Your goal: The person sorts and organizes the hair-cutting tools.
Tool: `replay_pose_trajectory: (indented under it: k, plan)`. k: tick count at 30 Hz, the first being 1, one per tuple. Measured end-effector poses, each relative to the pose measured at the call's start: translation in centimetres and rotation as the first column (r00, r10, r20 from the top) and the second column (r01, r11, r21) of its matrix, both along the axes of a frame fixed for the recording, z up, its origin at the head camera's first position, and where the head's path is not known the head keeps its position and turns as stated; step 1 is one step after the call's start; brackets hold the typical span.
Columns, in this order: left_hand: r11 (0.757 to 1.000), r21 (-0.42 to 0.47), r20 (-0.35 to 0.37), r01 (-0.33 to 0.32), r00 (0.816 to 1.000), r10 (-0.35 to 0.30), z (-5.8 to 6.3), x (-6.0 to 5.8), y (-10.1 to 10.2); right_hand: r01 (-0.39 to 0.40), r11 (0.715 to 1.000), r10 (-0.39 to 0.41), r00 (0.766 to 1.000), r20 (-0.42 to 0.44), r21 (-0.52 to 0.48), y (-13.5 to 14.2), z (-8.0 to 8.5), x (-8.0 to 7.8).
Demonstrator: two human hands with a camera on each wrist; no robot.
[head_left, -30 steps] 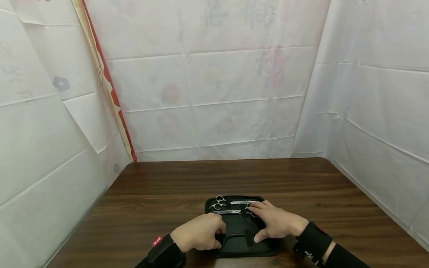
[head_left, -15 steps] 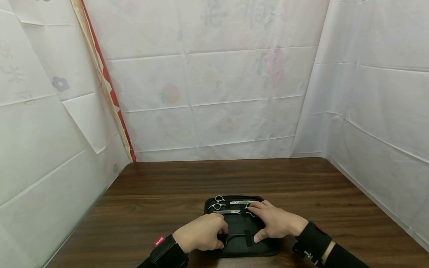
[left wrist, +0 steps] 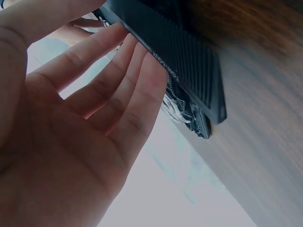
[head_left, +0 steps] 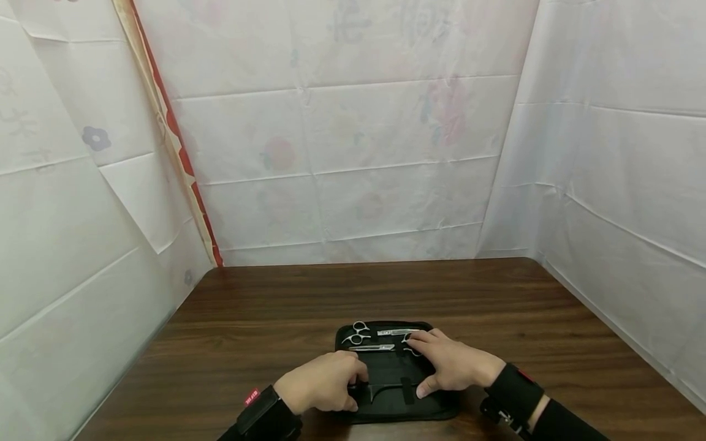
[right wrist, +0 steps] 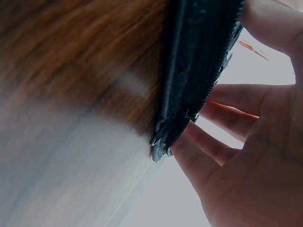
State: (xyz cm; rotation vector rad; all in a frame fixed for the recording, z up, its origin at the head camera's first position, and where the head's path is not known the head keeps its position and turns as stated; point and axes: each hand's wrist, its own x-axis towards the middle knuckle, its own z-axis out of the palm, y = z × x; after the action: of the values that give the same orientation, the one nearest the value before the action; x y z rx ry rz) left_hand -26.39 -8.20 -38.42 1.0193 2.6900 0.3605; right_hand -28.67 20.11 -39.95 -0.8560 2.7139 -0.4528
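Two hands point(head_left: 325, 381) over a black case point(head_left: 388, 369), the left one pinching a comb point(left wrist: 189, 66).
Closest in, the left hand's thumb and fingertips pinch the comb at the case's near left; its slimmer part runs toward a small strap point(head_left: 407, 391), though I can't be sure from here whether it goes under. The right hand point(head_left: 458, 362) has its fingers spread, thumb on the case beside the strap, fingertips at the lower scissors' point(head_left: 372, 348) handles. Just beyond lie the upper scissors point(head_left: 393, 332), finger rings to the left. The case rests on the dark wood-grain surface point(head_left: 265, 306), and behind hang creased white sheets point(head_left: 353, 135).
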Motion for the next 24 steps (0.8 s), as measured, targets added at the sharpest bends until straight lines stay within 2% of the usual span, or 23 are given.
replay_pose_trajectory:
  k: [11,18,24]
  plan:
    - [0.999,-0.030,0.006,-0.022,1.000,0.022,0.33,0.21,0.33,0.002,1.000,-0.002,1.000,0.004,0.008,-0.23,0.01,-0.08]
    - [0.999,-0.042,-0.027,0.004,1.000,-0.005,0.32,0.18,0.45,0.004,1.000,-0.005,1.000,0.009,0.012,-0.11,-0.07,-0.17]
    - [1.000,-0.030,-0.006,0.005,1.000,-0.005,0.27,0.27,0.62,-0.002,1.000,0.001,1.000,0.007,0.011,-0.07,-0.12,-0.18]
